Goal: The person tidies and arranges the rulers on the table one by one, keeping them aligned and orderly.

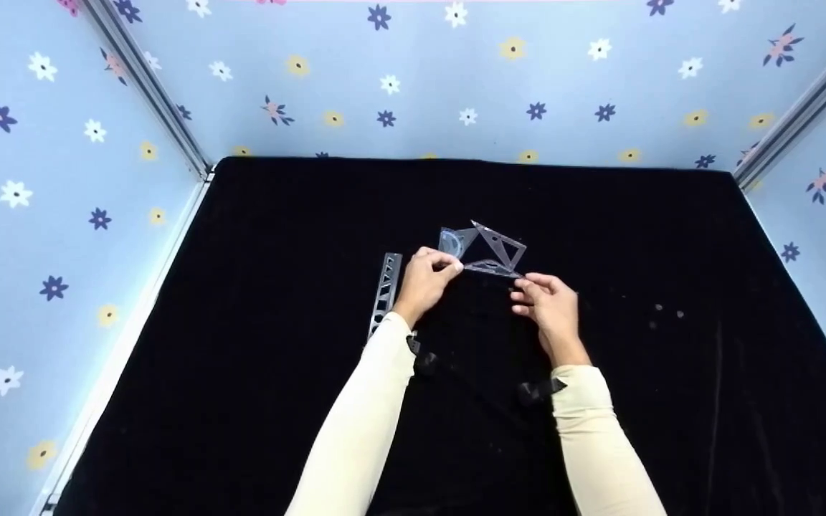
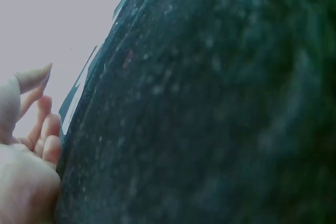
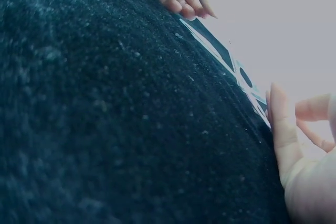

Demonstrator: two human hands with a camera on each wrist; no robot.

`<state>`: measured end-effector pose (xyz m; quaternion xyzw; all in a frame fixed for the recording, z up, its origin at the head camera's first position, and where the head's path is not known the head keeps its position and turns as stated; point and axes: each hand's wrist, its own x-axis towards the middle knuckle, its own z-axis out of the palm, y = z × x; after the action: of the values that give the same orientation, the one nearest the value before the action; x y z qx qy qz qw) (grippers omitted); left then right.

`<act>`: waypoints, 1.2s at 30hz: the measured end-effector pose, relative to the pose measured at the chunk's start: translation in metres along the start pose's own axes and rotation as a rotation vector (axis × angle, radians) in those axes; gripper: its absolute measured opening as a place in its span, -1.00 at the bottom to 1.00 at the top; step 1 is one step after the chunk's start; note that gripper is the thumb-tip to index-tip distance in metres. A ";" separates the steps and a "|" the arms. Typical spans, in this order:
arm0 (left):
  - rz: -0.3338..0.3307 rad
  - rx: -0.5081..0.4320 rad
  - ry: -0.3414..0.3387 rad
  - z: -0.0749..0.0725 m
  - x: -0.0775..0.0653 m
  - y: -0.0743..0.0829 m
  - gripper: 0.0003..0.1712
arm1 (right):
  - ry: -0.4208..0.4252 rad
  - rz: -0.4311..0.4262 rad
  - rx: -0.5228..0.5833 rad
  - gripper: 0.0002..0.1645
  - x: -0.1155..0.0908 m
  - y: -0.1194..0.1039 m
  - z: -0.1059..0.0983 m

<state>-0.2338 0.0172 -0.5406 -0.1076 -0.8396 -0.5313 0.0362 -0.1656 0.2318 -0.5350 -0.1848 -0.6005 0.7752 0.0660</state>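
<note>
In the head view, my left hand [image 1: 424, 281] pinches the left corner of a clear set square [image 1: 490, 268], thumb and forefinger close together. At its opposite corner, my right hand [image 1: 555, 309] pinches the tip, the other fingers loosely bent. A second clear set square [image 1: 502, 246] stands just above, its lower end meeting the first. Behind my left fingertips lies a clear protractor [image 1: 451, 242], partly hidden. Beside my left wrist is a clear stencil ruler [image 1: 386, 287] with cut-out shapes; the sleeve covers its near end. The right wrist view shows the set square [image 3: 210, 48] edge-on between both hands.
Black cloth [image 1: 277, 287] covers the table. Flower-patterned blue panels [image 1: 456, 86] rise at the back and both sides, with metal rails [image 1: 148, 79] at the corners. Small pale specks [image 1: 680, 314] lie on the cloth at the right.
</note>
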 end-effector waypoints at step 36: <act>-0.044 -0.158 -0.073 -0.005 -0.001 -0.004 -0.94 | -0.020 -0.083 -0.076 -0.84 -0.004 0.005 -0.001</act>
<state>-0.2342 0.0114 -0.5419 -0.1111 -0.7981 -0.5921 -0.0149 -0.1613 0.2303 -0.5391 -0.1543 -0.6372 0.7503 0.0850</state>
